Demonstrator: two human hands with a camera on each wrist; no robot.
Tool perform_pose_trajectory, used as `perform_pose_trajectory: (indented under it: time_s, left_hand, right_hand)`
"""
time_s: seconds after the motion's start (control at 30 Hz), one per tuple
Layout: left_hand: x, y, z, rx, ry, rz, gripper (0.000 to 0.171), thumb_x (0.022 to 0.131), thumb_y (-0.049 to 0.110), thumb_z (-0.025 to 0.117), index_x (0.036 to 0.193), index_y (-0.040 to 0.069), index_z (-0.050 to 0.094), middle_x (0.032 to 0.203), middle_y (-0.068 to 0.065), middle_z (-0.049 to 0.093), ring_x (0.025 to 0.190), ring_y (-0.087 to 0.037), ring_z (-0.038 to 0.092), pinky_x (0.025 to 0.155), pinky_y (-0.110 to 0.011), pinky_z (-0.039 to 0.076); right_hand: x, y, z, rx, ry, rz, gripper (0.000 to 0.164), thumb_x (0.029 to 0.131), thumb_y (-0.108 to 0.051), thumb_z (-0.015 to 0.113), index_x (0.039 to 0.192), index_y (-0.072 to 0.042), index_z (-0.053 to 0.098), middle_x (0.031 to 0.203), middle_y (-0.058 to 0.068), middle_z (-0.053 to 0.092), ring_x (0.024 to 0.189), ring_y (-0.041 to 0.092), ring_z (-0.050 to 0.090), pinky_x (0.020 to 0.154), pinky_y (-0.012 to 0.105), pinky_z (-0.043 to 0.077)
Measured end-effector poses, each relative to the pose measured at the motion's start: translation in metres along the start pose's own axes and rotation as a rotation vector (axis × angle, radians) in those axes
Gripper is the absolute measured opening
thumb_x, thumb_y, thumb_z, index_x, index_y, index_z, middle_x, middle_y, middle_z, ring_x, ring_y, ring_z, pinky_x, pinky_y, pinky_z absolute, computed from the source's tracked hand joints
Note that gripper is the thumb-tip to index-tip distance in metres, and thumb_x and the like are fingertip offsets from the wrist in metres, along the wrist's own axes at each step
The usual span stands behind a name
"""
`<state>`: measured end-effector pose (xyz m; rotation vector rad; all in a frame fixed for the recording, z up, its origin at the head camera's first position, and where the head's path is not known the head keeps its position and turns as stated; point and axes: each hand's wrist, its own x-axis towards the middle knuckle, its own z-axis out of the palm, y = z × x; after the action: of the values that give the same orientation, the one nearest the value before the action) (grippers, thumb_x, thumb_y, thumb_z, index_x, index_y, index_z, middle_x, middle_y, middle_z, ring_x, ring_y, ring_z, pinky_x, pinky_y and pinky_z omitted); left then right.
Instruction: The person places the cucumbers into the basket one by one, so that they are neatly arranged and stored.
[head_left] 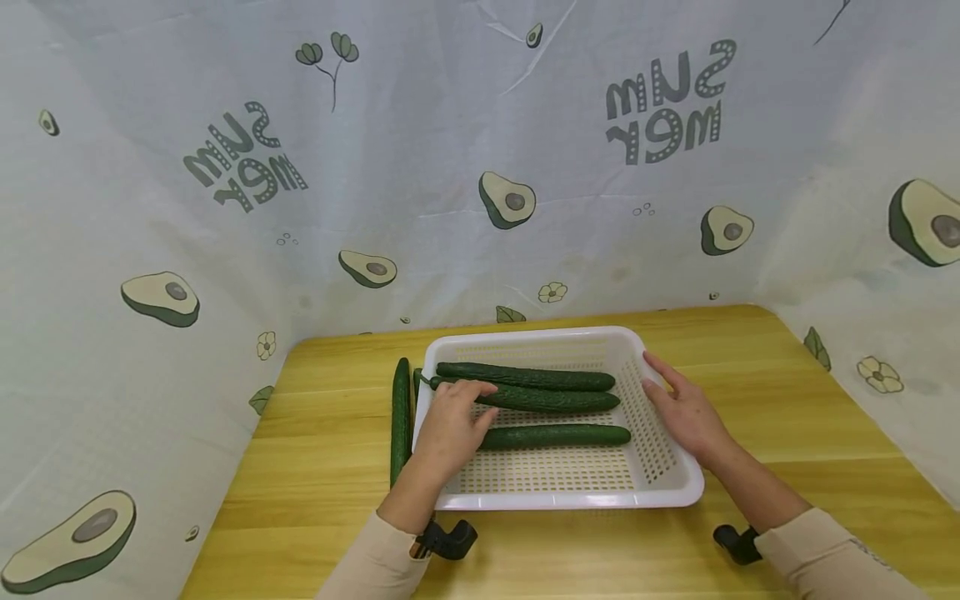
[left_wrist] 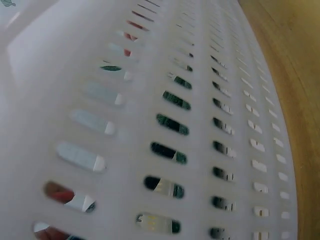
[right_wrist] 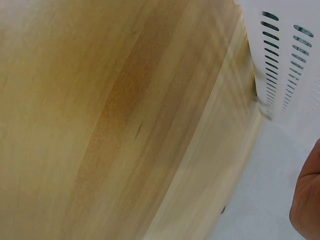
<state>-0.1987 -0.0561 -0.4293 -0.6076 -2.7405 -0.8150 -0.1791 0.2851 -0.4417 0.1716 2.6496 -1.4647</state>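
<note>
A white slotted plastic basket (head_left: 570,500) holds three long dark green cucumbers. My left hand (head_left: 448,425) reaches over its left side, with thumb and fingers on either side of the middle cucumber (head_left: 555,399) near its stem end. The back cucumber (head_left: 525,377) lies just behind it, and the front cucumber (head_left: 558,436) is partly hidden by that hand. In the left wrist view the basket's outer wall (left_wrist: 200,150) fills most of the frame. My right hand (head_left: 690,417) touches the basket's right rim, its fingers fairly straight; part of it (right_wrist: 306,200) shows at the right wrist view's edge.
Left of the basket another cucumber (head_left: 401,417) lies lengthwise on the wooden table (head_left: 315,467), with one more (head_left: 417,381) partly hidden by the basket's rim. A pale curtain (head_left: 435,167) printed with avocados hangs behind and at both sides.
</note>
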Motion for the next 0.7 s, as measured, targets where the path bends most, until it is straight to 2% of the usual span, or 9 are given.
perform_pose_trajectory:
  time_s: [0.23, 0.3, 0.47, 0.57, 0.7]
  left_hand:
    - [-0.005, -0.008, -0.015, -0.094, 0.068, -0.014, 0.028, 0.095, 0.021, 0.074, 0.122, 0.013, 0.072, 0.120, -0.004, 0.072, 0.109, -0.028, 0.063, 0.089, -0.046, 0.055]
    - [-0.007, -0.013, -0.022, -0.112, 0.099, -0.027, 0.029, 0.095, 0.023, 0.074, 0.122, 0.013, 0.072, 0.122, -0.005, 0.072, 0.112, -0.029, 0.062, 0.094, -0.048, 0.055]
    - [-0.014, -0.029, -0.041, -0.174, 0.205, -0.070, 0.029, 0.096, 0.022, 0.073, 0.122, 0.010, 0.072, 0.121, -0.008, 0.072, 0.110, -0.032, 0.062, 0.093, -0.051, 0.054]
    - [-0.019, -0.041, -0.050, -0.198, 0.268, -0.113, 0.030, 0.095, 0.019, 0.074, 0.122, 0.008, 0.072, 0.120, -0.010, 0.073, 0.107, -0.033, 0.062, 0.092, -0.050, 0.053]
    - [-0.030, -0.060, -0.055, -0.242, 0.314, -0.201, 0.030, 0.095, 0.015, 0.074, 0.124, 0.007, 0.070, 0.123, -0.012, 0.071, 0.107, -0.033, 0.063, 0.093, -0.049, 0.054]
  right_hand:
    - [0.000, 0.000, 0.002, -0.011, -0.002, 0.000, 0.067, 0.110, -0.050, 0.035, 0.167, -0.024, 0.010, 0.141, 0.041, 0.051, 0.091, 0.031, 0.076, 0.066, 0.041, 0.062]
    - [0.000, -0.001, 0.002, -0.012, -0.002, -0.001, 0.067, 0.110, -0.050, 0.035, 0.167, -0.024, 0.010, 0.141, 0.041, 0.051, 0.092, 0.031, 0.076, 0.066, 0.041, 0.062]
    - [0.000, -0.001, 0.001, -0.010, -0.003, 0.001, 0.067, 0.110, -0.049, 0.035, 0.167, -0.024, 0.010, 0.140, 0.041, 0.052, 0.090, 0.030, 0.076, 0.065, 0.040, 0.062]
    - [0.000, -0.001, 0.001, -0.011, -0.003, 0.001, 0.066, 0.110, -0.048, 0.035, 0.167, -0.024, 0.010, 0.140, 0.040, 0.052, 0.091, 0.030, 0.076, 0.066, 0.039, 0.062]
    - [0.000, -0.001, 0.001, -0.021, 0.001, 0.004, 0.066, 0.110, -0.049, 0.034, 0.167, -0.024, 0.010, 0.141, 0.040, 0.051, 0.093, 0.031, 0.076, 0.066, 0.039, 0.062]
